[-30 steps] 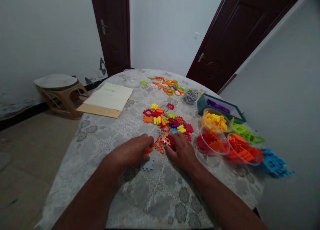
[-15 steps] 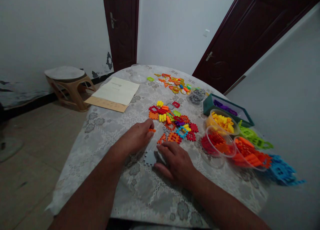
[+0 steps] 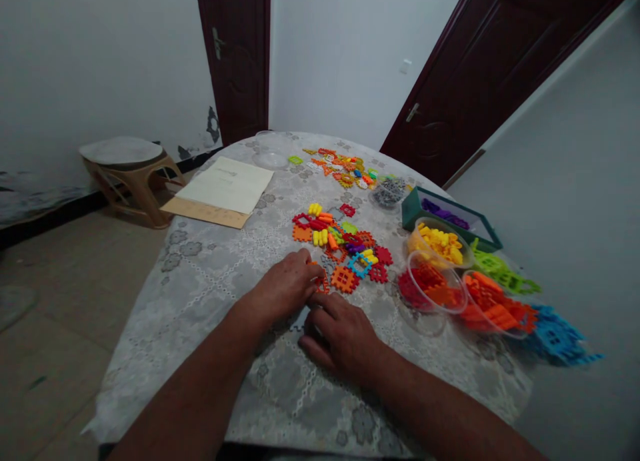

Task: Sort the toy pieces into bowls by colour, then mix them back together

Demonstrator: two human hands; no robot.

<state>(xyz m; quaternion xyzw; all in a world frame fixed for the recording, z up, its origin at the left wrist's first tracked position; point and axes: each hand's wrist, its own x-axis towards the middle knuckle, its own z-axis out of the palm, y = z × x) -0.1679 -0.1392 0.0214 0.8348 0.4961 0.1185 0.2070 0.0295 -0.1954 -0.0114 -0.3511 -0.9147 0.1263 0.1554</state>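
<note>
The left hand (image 3: 291,282) and the right hand (image 3: 343,329) were close together with bent fingers; what they gripped, I could not tell. The grey toothed tile (image 3: 297,327) lay mostly hidden, at 7 o'clock from the fingertips. The orange window tile (image 3: 345,279) lay near, at 2 o'clock; a forward push of the knuckles could disorder it.

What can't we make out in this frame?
Head view: full outline of the gray piece, partly hidden by the right hand.
Head view: what the left hand holds, if anything; its back hides the grip.
Head view: marks on the paper, too small to read.
</note>
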